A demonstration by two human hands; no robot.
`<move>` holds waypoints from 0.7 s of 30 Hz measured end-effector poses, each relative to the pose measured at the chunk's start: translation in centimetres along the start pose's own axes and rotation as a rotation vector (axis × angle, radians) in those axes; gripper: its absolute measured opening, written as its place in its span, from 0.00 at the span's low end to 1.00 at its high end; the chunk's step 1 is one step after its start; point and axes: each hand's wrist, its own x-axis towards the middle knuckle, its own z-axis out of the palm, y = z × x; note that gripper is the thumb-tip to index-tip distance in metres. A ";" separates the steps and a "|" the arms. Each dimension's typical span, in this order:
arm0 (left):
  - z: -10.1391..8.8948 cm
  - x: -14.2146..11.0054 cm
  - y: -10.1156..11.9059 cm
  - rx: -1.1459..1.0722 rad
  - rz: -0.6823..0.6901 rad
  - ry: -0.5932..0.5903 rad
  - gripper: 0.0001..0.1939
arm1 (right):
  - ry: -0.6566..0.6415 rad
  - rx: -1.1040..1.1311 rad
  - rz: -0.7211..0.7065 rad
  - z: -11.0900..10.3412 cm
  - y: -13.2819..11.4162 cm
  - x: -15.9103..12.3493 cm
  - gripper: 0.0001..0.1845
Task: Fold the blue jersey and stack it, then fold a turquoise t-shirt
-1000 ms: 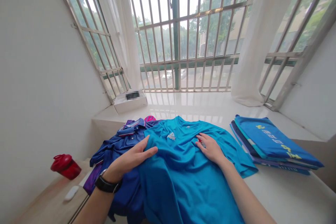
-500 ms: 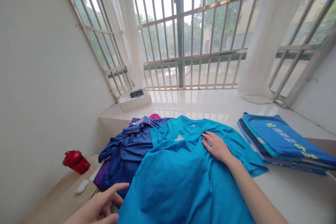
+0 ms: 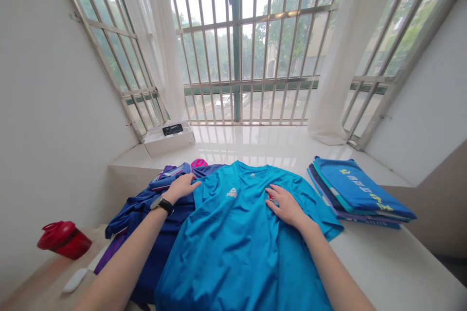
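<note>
A teal T-shirt [image 3: 222, 238] lies spread out front side up, its neckline toward the window and a white logo on its chest. My right hand [image 3: 286, 206] rests flat on the chest, fingers apart, partly covering a small red mark. At the shirt's left sleeve is my left hand [image 3: 181, 187], wearing a dark watch on its wrist. Its fingers are stretched toward the sleeve edge, over the collar area of a navy polo shirt [image 3: 146, 204]. That polo lies rumpled under the teal shirt's left side, with purple cloth beneath.
A stack of folded shirts [image 3: 359, 187] sits on the right of the white ledge [image 3: 251, 148]. At the back left, a white box [image 3: 170, 145] carries a black phone [image 3: 172, 129]. A red shaker bottle [image 3: 64, 239] and a white mouse-like object [image 3: 75, 280] are at lower left. Barred windows stand behind.
My left hand has moved up and forward from the lower left to the teal T-shirt's left sleeve. My right hand stays on the chest. The view has shifted to the right.
</note>
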 end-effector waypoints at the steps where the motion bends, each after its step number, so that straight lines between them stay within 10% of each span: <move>1: 0.8 0.8 -0.2 0.054 -0.010 0.000 0.19 | -0.003 -0.006 0.001 -0.1 -0.1 0.0 0.27; 6: 2.3 1.4 -0.3 -0.092 -0.001 0.153 0.13 | -0.033 -0.050 0.023 -0.4 -0.7 0.1 0.27; 10: -0.8 0.7 -1.6 -0.300 -0.198 0.303 0.18 | -0.053 -0.067 0.050 -0.7 -1.3 0.0 0.27; 16: -5.9 -0.8 -4.2 0.286 -0.246 0.352 0.20 | -0.086 -0.065 0.050 -1.4 -2.2 0.3 0.26; 21: -3.7 -0.3 0.1 0.377 0.069 0.398 0.20 | 0.045 -0.043 0.086 -1.6 -1.7 0.8 0.26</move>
